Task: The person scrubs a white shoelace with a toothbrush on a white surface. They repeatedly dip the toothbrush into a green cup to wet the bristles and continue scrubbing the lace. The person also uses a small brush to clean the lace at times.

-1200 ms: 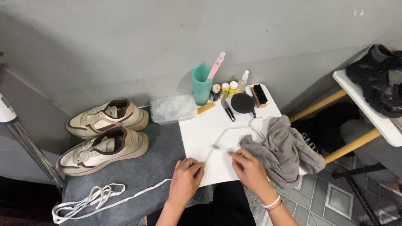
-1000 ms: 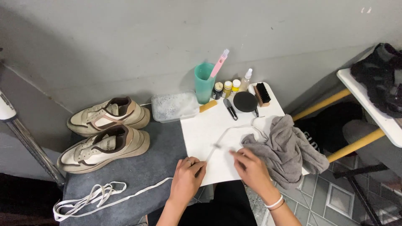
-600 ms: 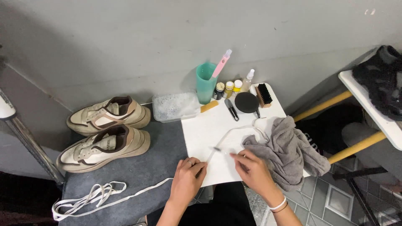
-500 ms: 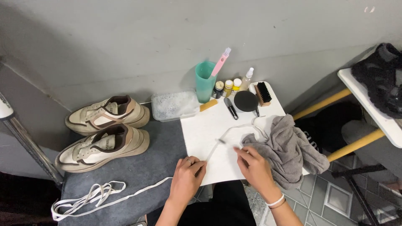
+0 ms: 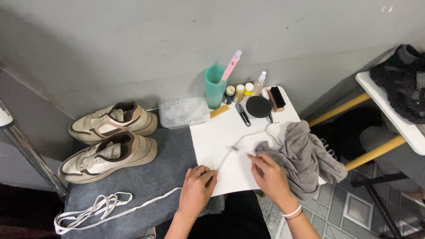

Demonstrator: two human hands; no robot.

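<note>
Since earlier, right hand (image 5: pixel 271 177) slid toward five o'clock; both hands' fingers pinch the white lace (image 5: pixel 234 150) on the table (image 5: pixel 212 132), left hand (image 5: pixel 197 188) at seven o'clock. Slack may snag the grey cloth (image 5: pixel 305 159).

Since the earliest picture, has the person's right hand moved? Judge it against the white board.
Barely. The right hand keeps its place at the near right part of the white board, beside the grey cloth, pinching the white shoelace.

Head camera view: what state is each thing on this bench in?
Beige leather sneakers: unlaced, upright, side by side.
White flat shoelace: stretched between both hands.
Grey crumpled cloth: bunched.
Teal plastic cup: upright, holding pink brush.
Left hand: pinching lace.
Right hand: gripping lace.
</note>
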